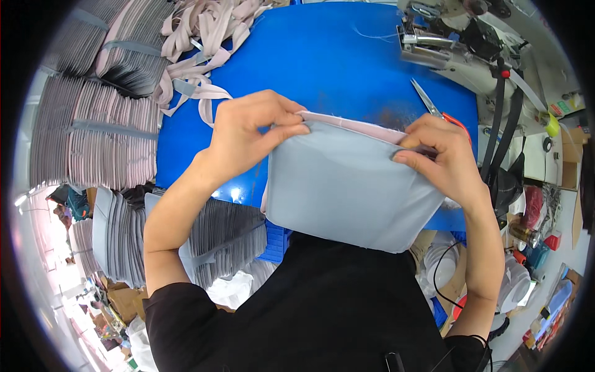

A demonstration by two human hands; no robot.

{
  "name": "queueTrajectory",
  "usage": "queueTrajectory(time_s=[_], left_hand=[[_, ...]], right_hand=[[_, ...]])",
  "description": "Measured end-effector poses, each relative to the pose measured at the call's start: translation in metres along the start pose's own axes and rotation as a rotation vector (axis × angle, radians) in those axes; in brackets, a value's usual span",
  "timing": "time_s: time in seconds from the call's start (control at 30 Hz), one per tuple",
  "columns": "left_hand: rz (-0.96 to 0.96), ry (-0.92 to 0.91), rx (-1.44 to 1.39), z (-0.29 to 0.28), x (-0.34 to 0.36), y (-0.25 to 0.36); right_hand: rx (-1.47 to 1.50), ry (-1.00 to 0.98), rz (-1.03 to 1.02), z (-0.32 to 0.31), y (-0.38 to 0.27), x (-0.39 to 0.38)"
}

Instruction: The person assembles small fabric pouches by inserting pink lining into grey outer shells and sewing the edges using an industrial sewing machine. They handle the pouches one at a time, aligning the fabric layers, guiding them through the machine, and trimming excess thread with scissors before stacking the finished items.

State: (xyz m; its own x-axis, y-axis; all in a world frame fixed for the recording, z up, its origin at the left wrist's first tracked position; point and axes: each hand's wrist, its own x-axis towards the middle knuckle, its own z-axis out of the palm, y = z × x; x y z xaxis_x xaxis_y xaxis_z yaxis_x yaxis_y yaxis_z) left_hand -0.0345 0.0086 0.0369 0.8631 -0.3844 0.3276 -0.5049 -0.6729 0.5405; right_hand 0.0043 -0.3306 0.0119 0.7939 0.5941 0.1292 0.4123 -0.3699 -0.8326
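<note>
A grey rectangular fabric piece point(353, 186) with a pink layer behind it hangs between my hands, over the near edge of the blue table. My left hand point(254, 127) pinches its upper left corner between thumb and fingers. At the upper right corner my right hand point(443, 152) grips the same edge, thumb on the grey side and fingers behind. The pink layer point(359, 127) shows along the top, slightly parted from the grey one. Scissors point(434, 102) with red handles lie on the table just beyond my right hand.
A sewing machine point(458, 43) stands at the far right of the blue table point(322, 56). Pink fabric strips point(207, 31) lie in a heap at the far left. Tied stacks of grey and pink fabric pieces point(111, 133) line the left side, with another grey stack point(229, 232) lower down.
</note>
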Motion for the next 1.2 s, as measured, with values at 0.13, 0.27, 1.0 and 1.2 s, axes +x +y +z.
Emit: queueTrajectory(time_s=[0.13, 0.27, 1.0, 1.2], left_hand=[[0.386, 0.063, 0.203, -0.009, -0.004, 0.008], [0.548, 0.076, 0.262, -0.015, -0.009, 0.013], [0.440, 0.081, 0.133, -0.021, -0.007, 0.034], [0.159, 0.173, 0.031, -0.019, 0.033, 0.034]], right_hand=[[-0.094, 0.048, -0.087, -0.003, -0.008, -0.006], [-0.168, 0.088, -0.168, -0.002, -0.010, -0.012], [-0.048, 0.113, -0.107, -0.007, -0.020, -0.025], [0.070, 0.065, 0.051, -0.014, -0.023, -0.008]])
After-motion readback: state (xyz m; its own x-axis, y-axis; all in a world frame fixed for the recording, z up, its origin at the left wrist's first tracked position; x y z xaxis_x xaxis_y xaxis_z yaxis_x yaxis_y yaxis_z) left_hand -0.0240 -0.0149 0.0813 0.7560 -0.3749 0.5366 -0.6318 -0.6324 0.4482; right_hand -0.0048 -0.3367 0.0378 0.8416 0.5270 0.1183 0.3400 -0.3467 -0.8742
